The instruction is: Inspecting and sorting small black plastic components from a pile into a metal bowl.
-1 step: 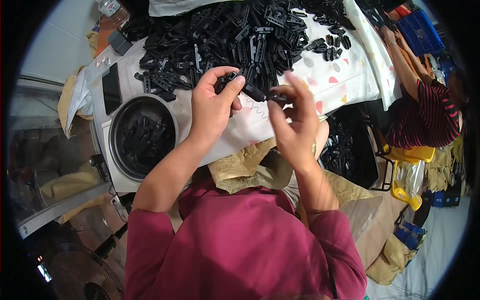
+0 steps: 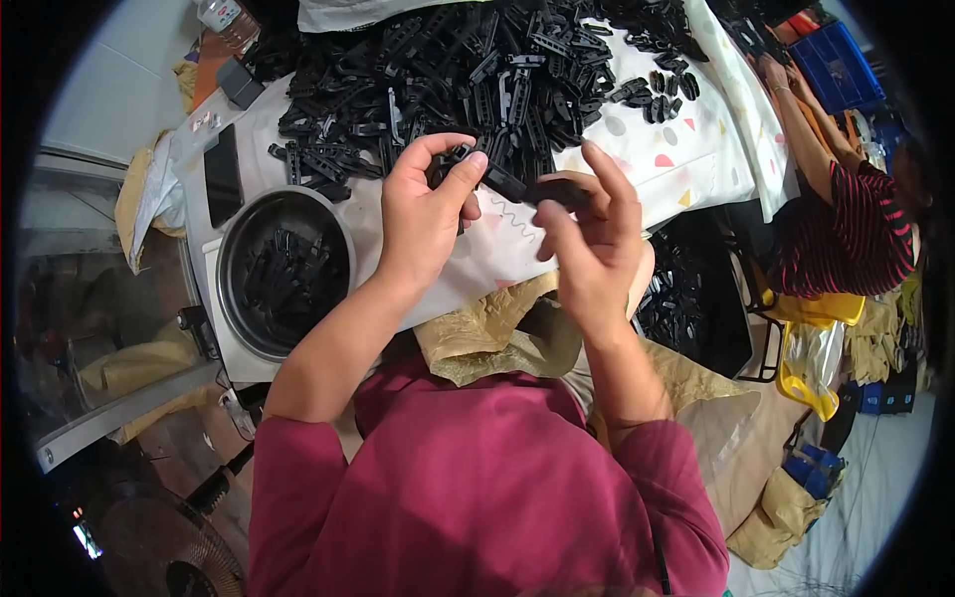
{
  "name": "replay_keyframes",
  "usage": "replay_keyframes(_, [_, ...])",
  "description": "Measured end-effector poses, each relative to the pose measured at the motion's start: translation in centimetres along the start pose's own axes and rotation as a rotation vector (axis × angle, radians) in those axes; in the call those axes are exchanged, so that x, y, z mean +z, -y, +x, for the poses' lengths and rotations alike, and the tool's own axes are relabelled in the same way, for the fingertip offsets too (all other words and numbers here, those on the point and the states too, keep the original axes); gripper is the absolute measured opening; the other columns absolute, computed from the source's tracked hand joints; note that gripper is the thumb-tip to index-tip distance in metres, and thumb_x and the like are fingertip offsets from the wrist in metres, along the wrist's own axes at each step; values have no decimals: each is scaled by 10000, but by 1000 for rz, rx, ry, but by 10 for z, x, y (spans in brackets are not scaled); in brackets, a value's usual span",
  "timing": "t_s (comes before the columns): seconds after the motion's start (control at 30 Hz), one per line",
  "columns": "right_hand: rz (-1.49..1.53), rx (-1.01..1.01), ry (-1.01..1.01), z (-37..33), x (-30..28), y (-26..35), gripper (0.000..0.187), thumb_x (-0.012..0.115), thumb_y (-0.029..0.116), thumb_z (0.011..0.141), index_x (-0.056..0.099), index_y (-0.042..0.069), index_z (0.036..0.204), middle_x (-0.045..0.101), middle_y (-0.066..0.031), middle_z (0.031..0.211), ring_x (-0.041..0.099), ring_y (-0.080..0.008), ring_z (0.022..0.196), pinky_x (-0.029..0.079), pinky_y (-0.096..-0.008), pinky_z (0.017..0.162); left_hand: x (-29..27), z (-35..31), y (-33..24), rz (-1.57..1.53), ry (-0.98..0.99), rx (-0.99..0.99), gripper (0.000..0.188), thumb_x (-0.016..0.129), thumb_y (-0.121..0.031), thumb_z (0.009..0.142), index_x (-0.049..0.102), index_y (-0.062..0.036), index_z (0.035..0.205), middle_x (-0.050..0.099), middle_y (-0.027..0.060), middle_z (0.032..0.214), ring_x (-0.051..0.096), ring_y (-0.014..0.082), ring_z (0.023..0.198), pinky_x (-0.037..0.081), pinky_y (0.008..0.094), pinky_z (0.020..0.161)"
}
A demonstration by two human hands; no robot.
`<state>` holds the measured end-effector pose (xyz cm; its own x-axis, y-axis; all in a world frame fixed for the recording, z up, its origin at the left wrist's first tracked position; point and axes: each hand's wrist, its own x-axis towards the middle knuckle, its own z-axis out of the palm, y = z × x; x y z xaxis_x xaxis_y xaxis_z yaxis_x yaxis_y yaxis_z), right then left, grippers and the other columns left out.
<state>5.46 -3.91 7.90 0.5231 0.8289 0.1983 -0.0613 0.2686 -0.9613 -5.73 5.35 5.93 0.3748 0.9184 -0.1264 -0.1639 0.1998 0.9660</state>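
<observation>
Between finger and thumb, my left hand [image 2: 423, 214] grips a slim black plastic part [image 2: 504, 183], tilted down to the right. My right hand [image 2: 602, 244] holds a small dark oval piece [image 2: 559, 193] at the part's lower right end; motion blurs it, and I cannot tell whether the two are joined. Beyond both hands, a big heap of similar black plastic parts [image 2: 428, 80] covers the table. A metal bowl [image 2: 346, 249] left of my left forearm contains several black parts [image 2: 284, 274].
Small black oval pieces [image 2: 662, 95] lie at the far right on the patterned tablecloth [image 2: 696, 164]. A dark bin of black parts [image 2: 731, 328] stands right of my right forearm. A flat black device [image 2: 223, 177] lies at left. Another person [image 2: 846, 219] works at far right.
My right hand has shifted slightly right, its forefinger more raised. The dark oval piece in it shows more fully. My left hand stays in place.
</observation>
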Motion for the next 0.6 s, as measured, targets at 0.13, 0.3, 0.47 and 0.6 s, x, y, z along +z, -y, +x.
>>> replay_keyframes(0.13, [290, 81, -11, -7, 6, -13, 196, 549, -30, 836, 559, -19, 1032, 567, -163, 1058, 602, -182, 828, 562, -268, 597, 6, -14, -1, -138, 36, 140, 210, 607, -144, 852, 533, -41, 1019, 527, -5, 685, 478, 46, 522, 385, 175, 483])
replay_keyframes(0.3, [251, -151, -78, -11, 13, -25, 139, 574, -52, 812, 569, -53, 951, 498, -101, 1010, 601, -199, 815, 578, -300, 629, 2, -27, 2, -215, 181, 296, 233, 573, -182, 879, 508, -29, 1042, 576, 32, 779, 480, 51, 571, 399, 178, 524])
replay_keyframes(0.47, [260, -166, -52, -12, 11, -21, 134, 582, -54, 806, 561, -49, 938, 485, -108, 1027, 603, -194, 759, 580, -308, 654, -12, -13, -4, 108, 296, 659, 287, 577, -240, 871, 510, -11, 1029, 622, 166, 1023, 617, 162, 766, 491, 256, 692])
replay_keyframes(0.6, [200, -279, -40, -12, 8, -23, 167, 586, -60, 800, 540, -31, 958, 481, -102, 996, 579, -184, 831, 556, -290, 652, -9, -15, -8, 188, 307, 765, 313, 656, -205, 810, 536, 0, 1013, 628, 150, 1004, 625, 217, 856, 490, 295, 769])
